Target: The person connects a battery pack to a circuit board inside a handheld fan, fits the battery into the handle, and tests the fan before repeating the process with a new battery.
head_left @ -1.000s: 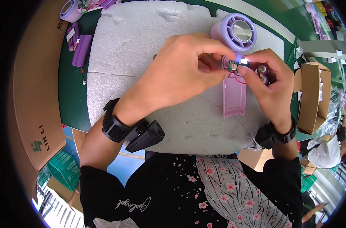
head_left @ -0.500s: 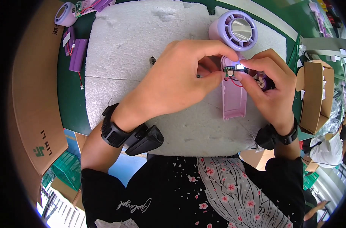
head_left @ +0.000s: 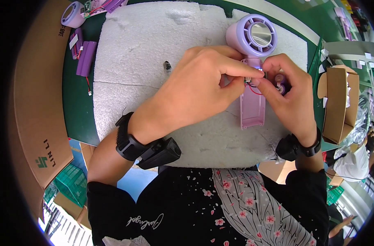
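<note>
A lilac handheld fan (head_left: 252, 36) lies on the white foam slab, its round head away from me and its open pink handle shell (head_left: 253, 108) pointing toward me. Over the top of the handle, my left hand (head_left: 191, 88) grips the edge of a small circuit board (head_left: 248, 79), its index finger reaching across. From the other side my right hand (head_left: 295, 92) pinches the board between thumb and index finger. Fingers cover most of the board; a bluish light glows between them. A red wire (head_left: 256, 92) loops below it. Purple battery cells (head_left: 280, 84) sit by my right palm.
A foam slab (head_left: 129, 45) covers the green table. Purple battery packs (head_left: 85, 58) with wired plugs and another fan (head_left: 73, 14) lie at the left. A small dark part (head_left: 167, 65) rests on the foam. Cardboard boxes stand left (head_left: 39, 102) and right (head_left: 341, 104).
My left index finger has moved right across the board, covering more of it and the bright light. My left hand has shifted slightly right; the small dark part is now more exposed.
</note>
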A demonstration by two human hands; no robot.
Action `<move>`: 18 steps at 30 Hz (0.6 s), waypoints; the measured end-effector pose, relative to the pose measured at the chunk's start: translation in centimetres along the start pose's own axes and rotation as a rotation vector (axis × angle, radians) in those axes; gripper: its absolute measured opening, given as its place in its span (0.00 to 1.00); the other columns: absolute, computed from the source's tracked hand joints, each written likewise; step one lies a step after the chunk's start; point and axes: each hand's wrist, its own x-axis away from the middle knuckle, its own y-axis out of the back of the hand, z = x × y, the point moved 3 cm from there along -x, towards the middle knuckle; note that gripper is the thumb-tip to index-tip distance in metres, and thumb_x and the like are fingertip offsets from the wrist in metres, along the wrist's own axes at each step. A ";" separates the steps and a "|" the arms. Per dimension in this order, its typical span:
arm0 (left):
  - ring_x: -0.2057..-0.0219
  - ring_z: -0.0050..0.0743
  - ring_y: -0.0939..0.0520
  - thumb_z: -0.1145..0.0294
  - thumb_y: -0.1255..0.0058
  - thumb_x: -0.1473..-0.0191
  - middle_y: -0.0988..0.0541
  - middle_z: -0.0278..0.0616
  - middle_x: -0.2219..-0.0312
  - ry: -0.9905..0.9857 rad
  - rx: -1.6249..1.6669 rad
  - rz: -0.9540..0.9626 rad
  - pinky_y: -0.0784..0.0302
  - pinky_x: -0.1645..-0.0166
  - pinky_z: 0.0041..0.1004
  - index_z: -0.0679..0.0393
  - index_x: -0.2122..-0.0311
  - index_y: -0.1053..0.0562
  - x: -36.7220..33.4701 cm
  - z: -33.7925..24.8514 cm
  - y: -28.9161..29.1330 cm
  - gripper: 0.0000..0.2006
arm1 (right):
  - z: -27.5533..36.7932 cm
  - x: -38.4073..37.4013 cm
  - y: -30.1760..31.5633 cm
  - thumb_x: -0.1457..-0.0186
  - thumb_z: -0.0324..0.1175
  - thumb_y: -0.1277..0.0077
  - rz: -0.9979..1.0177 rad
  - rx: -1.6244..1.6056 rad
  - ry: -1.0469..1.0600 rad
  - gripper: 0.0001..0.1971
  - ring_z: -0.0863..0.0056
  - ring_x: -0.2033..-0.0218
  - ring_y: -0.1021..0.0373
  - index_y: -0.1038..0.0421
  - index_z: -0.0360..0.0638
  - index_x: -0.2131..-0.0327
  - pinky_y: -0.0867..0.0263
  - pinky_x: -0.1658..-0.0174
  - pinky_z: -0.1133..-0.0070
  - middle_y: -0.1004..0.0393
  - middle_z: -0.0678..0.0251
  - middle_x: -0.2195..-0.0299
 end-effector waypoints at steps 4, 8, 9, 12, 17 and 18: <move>0.70 0.23 0.21 0.86 0.50 0.53 0.20 0.43 0.64 -0.018 -0.007 0.001 0.26 0.65 0.22 0.55 0.57 0.19 -0.1 0.3 -0.1 0.19 | -0.6 -0.1 0.1 0.53 0.25 0.37 0.173 -0.147 -0.043 0.20 0.81 0.75 0.33 0.31 0.40 0.56 0.36 0.73 0.81 0.30 0.68 0.73; 0.68 0.22 0.22 0.85 0.49 0.53 0.21 0.40 0.63 -0.045 0.068 -0.013 0.24 0.63 0.22 0.56 0.55 0.20 -0.2 0.2 1.1 0.19 | -0.3 -0.1 1.3 0.52 0.24 0.41 0.336 -0.438 -0.106 0.22 0.84 0.69 0.34 0.35 0.40 0.52 0.39 0.72 0.84 0.30 0.71 0.70; 0.67 0.22 0.22 0.85 0.49 0.52 0.21 0.39 0.62 -0.041 0.118 -0.008 0.24 0.62 0.22 0.56 0.55 0.20 -0.3 0.6 1.2 0.19 | -0.5 0.1 1.1 0.51 0.23 0.43 0.395 -0.562 -0.155 0.23 0.86 0.67 0.35 0.36 0.40 0.51 0.41 0.73 0.85 0.30 0.72 0.68; 0.65 0.22 0.22 0.85 0.49 0.52 0.22 0.37 0.61 0.077 0.150 0.008 0.24 0.61 0.22 0.58 0.55 0.21 -0.7 1.0 1.7 0.18 | -0.4 -0.2 1.2 0.50 0.21 0.45 0.318 -0.706 -0.203 0.21 0.83 0.69 0.32 0.35 0.39 0.51 0.38 0.73 0.84 0.28 0.69 0.67; 0.65 0.22 0.22 0.85 0.48 0.52 0.22 0.36 0.61 0.218 0.155 -0.034 0.24 0.60 0.22 0.61 0.58 0.21 -0.5 1.6 2.0 0.15 | -0.7 -0.8 2.8 0.50 0.21 0.43 0.274 -0.545 -0.478 0.17 0.76 0.71 0.27 0.29 0.38 0.54 0.31 0.71 0.78 0.25 0.66 0.67; 0.65 0.22 0.22 0.85 0.48 0.52 0.22 0.36 0.61 0.212 0.153 -0.043 0.24 0.60 0.22 0.61 0.58 0.21 -0.4 1.7 2.0 0.15 | -0.6 -0.9 2.7 0.50 0.21 0.43 0.275 -0.539 -0.468 0.17 0.76 0.71 0.27 0.29 0.38 0.54 0.31 0.71 0.78 0.25 0.66 0.67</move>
